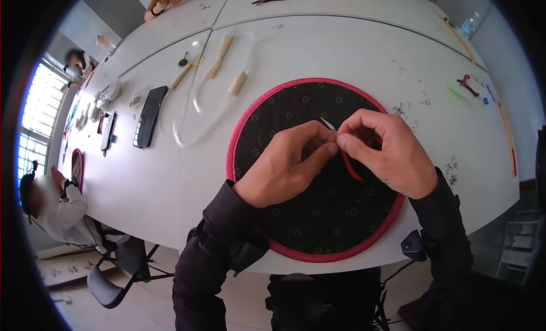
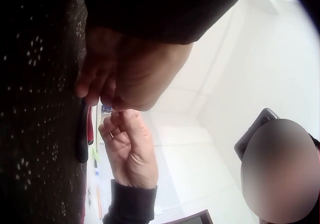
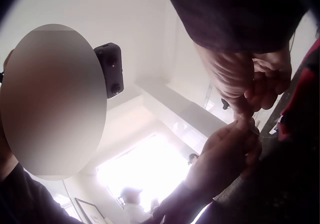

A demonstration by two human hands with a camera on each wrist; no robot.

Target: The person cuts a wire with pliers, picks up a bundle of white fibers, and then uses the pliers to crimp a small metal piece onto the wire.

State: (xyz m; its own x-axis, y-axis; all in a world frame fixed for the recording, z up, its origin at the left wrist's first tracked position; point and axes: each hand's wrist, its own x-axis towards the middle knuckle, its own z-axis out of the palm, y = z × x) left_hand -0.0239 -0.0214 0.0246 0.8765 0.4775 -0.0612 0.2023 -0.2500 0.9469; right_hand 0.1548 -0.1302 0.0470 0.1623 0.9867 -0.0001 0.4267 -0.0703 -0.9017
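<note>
My left hand (image 1: 286, 161) and right hand (image 1: 392, 150) meet fingertip to fingertip above a round dark mat (image 1: 307, 231) with a red rim. Thumb and forefinger of each hand pinch together. A thin clear thread (image 3: 261, 135) curves out from the pinched fingertips in the right wrist view; what else sits between them is hidden. Under the hands lies a red-handled tool (image 1: 351, 167) with a slim silver tip, its middle covered by the fingers. In the left wrist view its handle (image 2: 85, 134) lies against the mat, just below the left hand (image 2: 135, 73).
Left of the mat, a loop of clear tubing (image 1: 213, 126) lies by wooden pieces (image 1: 220, 56) and a black phone (image 1: 150, 116). Small dark chain-like bits (image 1: 451, 170) lie to the right, and red pliers (image 1: 468, 85) farther back. Another person (image 1: 54, 206) sits at the left.
</note>
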